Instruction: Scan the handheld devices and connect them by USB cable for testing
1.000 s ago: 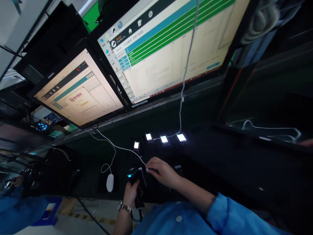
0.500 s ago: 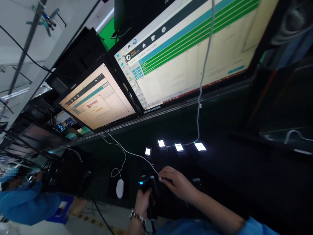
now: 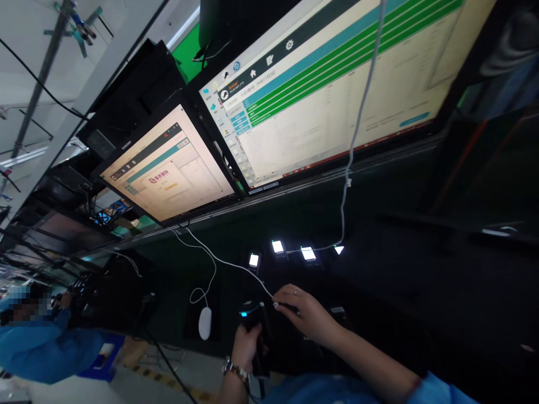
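Note:
My left hand (image 3: 246, 345), with a watch on the wrist, is wrapped round a black handheld barcode scanner (image 3: 251, 310) that shows a small blue light. Much of the scanner's body is lost in the dark. Close by on the right, my right hand (image 3: 301, 308) pinches the end of a thin white cable (image 3: 240, 267) between thumb and fingers. A small white tip shows at the fingertips. Beyond both hands lie several small dark devices with lit screens, among them one at the left (image 3: 254, 260) and one in the middle (image 3: 309, 254).
A white mouse (image 3: 205, 324) lies left of the scanner. Two monitors, a smaller one (image 3: 168, 174) and a larger one (image 3: 303, 134), stand behind the dark bench. A grey cable (image 3: 350, 151) hangs before the larger monitor. A co-worker in blue (image 3: 46, 350) is at the left.
The view has shifted slightly. The rightmost device's screen, a full bright rectangle before, now shows only a small bright triangle. Both hands keep their holds.

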Tool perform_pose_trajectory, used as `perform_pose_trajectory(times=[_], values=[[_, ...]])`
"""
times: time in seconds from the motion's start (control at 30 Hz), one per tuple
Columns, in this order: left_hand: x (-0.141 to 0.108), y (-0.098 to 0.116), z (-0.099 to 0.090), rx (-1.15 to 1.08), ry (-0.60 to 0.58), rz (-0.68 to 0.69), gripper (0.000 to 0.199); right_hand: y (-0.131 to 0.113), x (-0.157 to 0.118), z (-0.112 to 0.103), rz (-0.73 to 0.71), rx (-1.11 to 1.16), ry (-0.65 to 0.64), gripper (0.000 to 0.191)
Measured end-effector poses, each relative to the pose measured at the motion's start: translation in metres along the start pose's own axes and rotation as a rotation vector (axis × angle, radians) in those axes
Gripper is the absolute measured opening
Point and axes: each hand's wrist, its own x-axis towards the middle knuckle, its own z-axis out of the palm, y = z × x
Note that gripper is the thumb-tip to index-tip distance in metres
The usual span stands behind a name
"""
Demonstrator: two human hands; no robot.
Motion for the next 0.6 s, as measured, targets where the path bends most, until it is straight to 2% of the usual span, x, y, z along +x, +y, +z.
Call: perform_pose_trajectory(times=[0.47,0.6], values=[[0.0024,-0.0051,0.0004,0.053,0.028,-0.007,0.028,0.0015,-0.0014,0.0013,-0.044,-0.013,0.046,0.017],[0.0056,-0.0074,-0.0091,0.063,0.077,0.011,0.028,0.0022,-0.0019,0.0004,-0.035,-0.024,0.046,0.016]])
